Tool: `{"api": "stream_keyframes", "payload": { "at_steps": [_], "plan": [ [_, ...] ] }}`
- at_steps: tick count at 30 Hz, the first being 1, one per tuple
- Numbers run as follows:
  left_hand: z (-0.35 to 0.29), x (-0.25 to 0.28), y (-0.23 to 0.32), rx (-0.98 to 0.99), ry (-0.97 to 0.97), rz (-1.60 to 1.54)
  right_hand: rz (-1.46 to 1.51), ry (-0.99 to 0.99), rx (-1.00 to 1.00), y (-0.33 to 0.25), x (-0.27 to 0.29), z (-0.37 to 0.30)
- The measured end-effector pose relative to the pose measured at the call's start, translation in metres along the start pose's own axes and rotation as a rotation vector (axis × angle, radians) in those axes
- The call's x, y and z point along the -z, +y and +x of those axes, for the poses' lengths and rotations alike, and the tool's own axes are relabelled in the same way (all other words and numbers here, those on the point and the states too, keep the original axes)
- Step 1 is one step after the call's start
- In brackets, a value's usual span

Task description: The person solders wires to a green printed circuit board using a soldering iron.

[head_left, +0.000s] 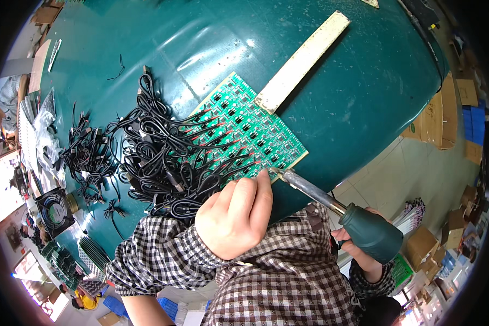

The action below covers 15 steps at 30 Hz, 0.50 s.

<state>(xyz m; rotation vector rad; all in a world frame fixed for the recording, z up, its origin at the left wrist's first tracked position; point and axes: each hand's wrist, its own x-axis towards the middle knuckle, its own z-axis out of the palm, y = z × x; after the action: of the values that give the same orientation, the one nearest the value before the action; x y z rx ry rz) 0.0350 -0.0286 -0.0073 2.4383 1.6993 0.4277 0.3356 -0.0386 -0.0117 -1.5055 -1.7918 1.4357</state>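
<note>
Left hand (233, 217) fingertips close together at the panel's near edge, can't tell on what; circuit board panel (280, 142) just beyond them; right hand (361, 257) wrapped round soldering iron (372, 233); tip beside left fingertips, so a slip could burn them; snagged black cables (152, 144) left of fingers could tug the panel.

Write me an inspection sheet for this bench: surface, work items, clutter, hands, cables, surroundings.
Surface: green table, shiny, with glare patches.
Work items: green circuit-board panel; pale bar meeting its upper edge.
Clutter: fan and clear plastic at left.
Hands: left hand, fingertips at the panel's lower edge, grip unclear; right hand holding soldering iron, tip near the left fingertips.
Cables: black cables, bundled, piled left of the panel.
Surroundings: cardboard boxes, tiled floor.
</note>
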Motion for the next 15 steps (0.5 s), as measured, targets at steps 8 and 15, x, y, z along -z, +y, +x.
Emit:
{"api": "stream_keyframes", "payload": {
  "at_steps": [8, 15],
  "plan": [
    [-0.0033, -0.0077, -0.0042, -0.064, 0.063, 0.061, 0.118, 0.016, -0.092, -0.0053, 0.001, -0.0027],
    [-0.0001, -0.0071, -0.0044, -0.071, 0.048, 0.063, 0.208, 0.03, -0.177, -0.0084, 0.0021, -0.0009]
  ]
}}
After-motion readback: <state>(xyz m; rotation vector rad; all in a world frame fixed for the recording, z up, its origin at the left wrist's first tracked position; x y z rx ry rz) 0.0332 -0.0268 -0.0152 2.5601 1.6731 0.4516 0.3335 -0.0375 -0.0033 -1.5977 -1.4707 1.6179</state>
